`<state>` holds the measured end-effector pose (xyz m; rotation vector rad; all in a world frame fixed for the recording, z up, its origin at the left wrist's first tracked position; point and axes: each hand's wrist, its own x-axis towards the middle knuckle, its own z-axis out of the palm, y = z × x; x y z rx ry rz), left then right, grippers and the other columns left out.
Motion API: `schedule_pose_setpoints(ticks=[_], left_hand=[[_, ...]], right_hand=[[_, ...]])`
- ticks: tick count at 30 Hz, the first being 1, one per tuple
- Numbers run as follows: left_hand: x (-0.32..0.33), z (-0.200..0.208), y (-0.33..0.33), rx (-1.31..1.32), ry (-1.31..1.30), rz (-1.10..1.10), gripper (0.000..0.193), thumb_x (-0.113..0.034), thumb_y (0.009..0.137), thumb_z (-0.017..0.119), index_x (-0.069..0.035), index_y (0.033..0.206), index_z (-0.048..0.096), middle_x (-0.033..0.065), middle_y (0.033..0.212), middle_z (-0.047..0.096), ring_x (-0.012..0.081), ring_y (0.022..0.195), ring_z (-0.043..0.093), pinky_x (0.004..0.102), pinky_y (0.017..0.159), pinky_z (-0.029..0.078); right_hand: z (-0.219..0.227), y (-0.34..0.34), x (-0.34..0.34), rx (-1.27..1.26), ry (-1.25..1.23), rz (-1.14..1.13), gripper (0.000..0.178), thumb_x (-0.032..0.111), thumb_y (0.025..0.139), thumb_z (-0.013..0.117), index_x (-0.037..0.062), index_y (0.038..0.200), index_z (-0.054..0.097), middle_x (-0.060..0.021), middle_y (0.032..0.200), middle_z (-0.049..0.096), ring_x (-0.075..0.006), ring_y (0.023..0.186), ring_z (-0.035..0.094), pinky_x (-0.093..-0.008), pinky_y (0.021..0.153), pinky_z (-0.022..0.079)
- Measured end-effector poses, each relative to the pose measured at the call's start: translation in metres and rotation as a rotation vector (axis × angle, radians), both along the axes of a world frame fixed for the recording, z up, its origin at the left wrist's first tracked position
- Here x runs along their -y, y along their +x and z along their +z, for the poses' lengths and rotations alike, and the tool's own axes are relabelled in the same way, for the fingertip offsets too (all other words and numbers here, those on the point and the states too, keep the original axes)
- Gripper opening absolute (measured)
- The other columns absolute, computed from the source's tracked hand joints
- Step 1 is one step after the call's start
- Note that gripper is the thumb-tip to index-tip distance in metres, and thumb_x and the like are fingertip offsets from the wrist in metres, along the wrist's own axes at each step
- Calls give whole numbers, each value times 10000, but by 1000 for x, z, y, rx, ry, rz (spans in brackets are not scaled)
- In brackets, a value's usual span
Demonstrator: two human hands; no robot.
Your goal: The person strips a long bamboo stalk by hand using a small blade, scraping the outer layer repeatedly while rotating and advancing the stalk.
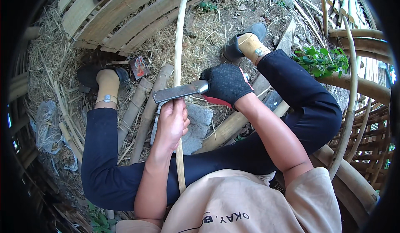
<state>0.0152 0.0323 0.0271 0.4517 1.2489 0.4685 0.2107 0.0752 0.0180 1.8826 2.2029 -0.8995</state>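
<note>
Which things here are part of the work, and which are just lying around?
In use:
- metal blade, held in the gloved right hand
- long pale strip, held in the bare left hand

Apparently just lying about:
- crumpled clear plastic
- small colourful packet
- dry straw

long narrow pale strip [180, 37]; broad metal blade [175, 92] crosswise over it

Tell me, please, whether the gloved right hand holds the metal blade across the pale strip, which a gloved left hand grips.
Not quite: the head view shows the left hand bare, not gloved. It does grip the pale strip, and the gloved right hand does hold the metal blade across it.
</note>
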Motion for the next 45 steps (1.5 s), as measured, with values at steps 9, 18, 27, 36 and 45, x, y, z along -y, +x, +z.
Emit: schedule_pose_setpoints(ticks=[9,18,27,36,45], left_hand=[[1,2,-1,22,15,0,395,-464,1093,406,-159,844,433,-74,604,316,10,428,235,215,371,152],[2,4,-2,23,34,-15,389,-463,1095,398,-152,864,436,-75,606,322,8,431,235,214,374,151],[2,5,-3,24,29,-13,390,-460,1097,395,-160,850,430,-75,608,326,8,429,236,211,372,161],[13,7,1,41,23,-5,391,-453,1098,398,-168,832,424,-83,595,311,6,417,233,214,364,157],[3,3,2,70,12,7,398,-458,1095,411,-166,826,433,-99,608,292,0,434,228,214,385,145]], right_hand=[[-6,6,-3,-25,80,-51,236,337,762,705,140,878,765,-163,789,719,-369,771,709,-464,734,570],[-3,4,-5,19,43,-78,268,371,732,728,181,912,783,-116,842,748,-312,840,736,-433,777,578],[1,5,-6,35,38,-83,297,398,740,736,172,927,780,-123,854,749,-325,837,733,-443,777,575],[-4,54,-27,78,96,-381,440,486,877,675,70,995,758,-214,849,722,-370,843,718,-455,761,548],[19,7,-10,-104,-80,-7,416,491,843,703,108,994,762,-186,878,736,-383,850,714,-465,817,557]])
